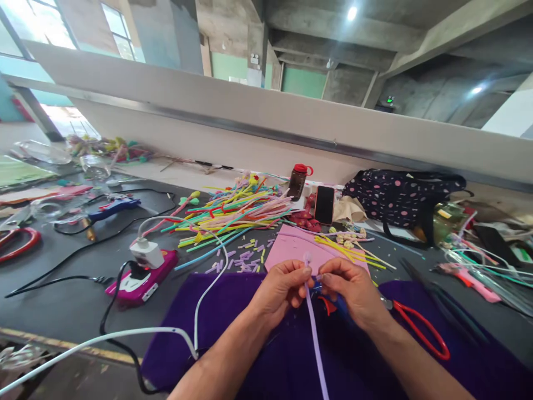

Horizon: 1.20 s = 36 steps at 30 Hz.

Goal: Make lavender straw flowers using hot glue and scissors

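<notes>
My left hand [287, 283] pinches a lilac pipe cleaner [315, 339] near its top, where a small pale lilac tuft [307, 258] shows. The stem runs down from the fingers toward the bottom edge. Close beside it on the right, my right hand [350, 286] is closed, thumb against fingertips. A small lilac bit seems to be at those fingertips, too small to name. Partly hidden under that hand is a blue tool with a red part [327, 305]. Below both hands spreads a dark purple cloth [225, 300]; a pink sheet [287, 250] lies just beyond them.
Red-handled scissors [425, 328] lie to the right. Short lilac cut pieces [241, 261] and a heap of coloured pipe cleaners [233, 216] are ahead. A magenta power strip [144, 278] with cables sits left. Farther back stand a red-lidded bottle [297, 183], a phone [324, 204] and a patterned bag [400, 197].
</notes>
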Tool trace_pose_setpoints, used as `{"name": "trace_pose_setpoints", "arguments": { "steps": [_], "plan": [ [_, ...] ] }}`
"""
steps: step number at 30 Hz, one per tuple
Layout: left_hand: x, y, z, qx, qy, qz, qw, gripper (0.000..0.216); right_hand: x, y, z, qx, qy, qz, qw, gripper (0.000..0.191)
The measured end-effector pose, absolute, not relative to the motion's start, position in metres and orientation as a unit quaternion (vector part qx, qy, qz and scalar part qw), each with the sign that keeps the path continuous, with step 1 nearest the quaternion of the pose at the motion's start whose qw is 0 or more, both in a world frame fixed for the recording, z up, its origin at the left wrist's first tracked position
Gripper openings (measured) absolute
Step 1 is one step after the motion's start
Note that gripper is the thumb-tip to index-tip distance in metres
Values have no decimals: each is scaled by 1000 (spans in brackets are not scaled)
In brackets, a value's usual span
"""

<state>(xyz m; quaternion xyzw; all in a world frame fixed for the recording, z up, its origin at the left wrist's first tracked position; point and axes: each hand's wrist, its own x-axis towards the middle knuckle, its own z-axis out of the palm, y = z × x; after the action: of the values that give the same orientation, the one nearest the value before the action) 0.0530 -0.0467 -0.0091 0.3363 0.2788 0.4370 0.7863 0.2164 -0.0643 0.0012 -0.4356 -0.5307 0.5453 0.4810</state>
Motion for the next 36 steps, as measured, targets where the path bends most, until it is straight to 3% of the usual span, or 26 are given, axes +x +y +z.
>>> {"name": "trace_pose_setpoints", "arguments": {
  "steps": [20,31,36],
  "plan": [
    [60,-50,-10,374,313,452,747,20,196,-65,-1,-441,-529,483,541,12],
    [59,-50,-9,420,324,464,710,21,207,-60,0,-358,-459,660,476,15],
    [59,-50,-9,419,321,460,714,22,212,-56,1,-368,-450,673,456,20]
  ]
}}
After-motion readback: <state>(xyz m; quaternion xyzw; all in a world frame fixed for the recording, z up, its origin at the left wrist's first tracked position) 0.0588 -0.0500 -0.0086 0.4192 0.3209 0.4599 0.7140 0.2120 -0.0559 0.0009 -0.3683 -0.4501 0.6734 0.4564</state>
